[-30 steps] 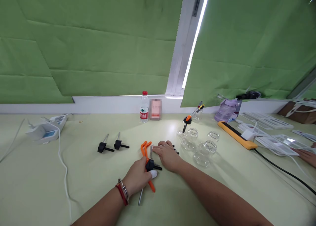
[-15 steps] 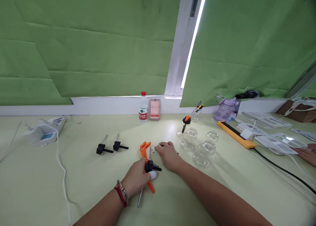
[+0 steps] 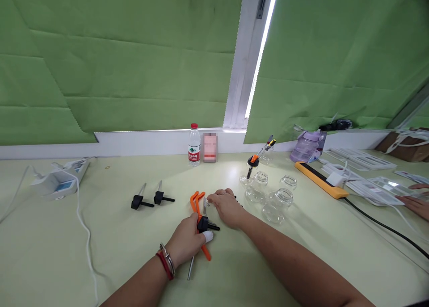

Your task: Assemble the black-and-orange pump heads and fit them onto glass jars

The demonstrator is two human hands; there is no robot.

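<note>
My left hand (image 3: 187, 239), a white wrap on one fingertip, closes around a bundle of orange hooked pieces (image 3: 197, 199), a black T-shaped part (image 3: 203, 224) with a metal shaft, and a thin metal rod (image 3: 191, 269). Just right of the bundle, my right hand (image 3: 229, 207) rests low on the table with its fingers stretched over small pieces. Tiny bits (image 3: 208, 204) show by its fingertips, and small dark parts (image 3: 238, 201) peek out on its far side; what lies under the palm is hidden.
Two more black T-shaped parts (image 3: 142, 202) lie to the left. Clear round jars (image 3: 273, 212) stand right of my right arm, one holding an orange-and-black tool (image 3: 253, 161). Farther off are a water bottle (image 3: 194, 148), an orange power strip (image 3: 320, 182) and another person's hand (image 3: 414, 204).
My right hand has shifted slightly on the table, its fingertips moving left toward the tiny bits again. My left hand keeps its hold. The other person's hand at the far right has moved a little.
</note>
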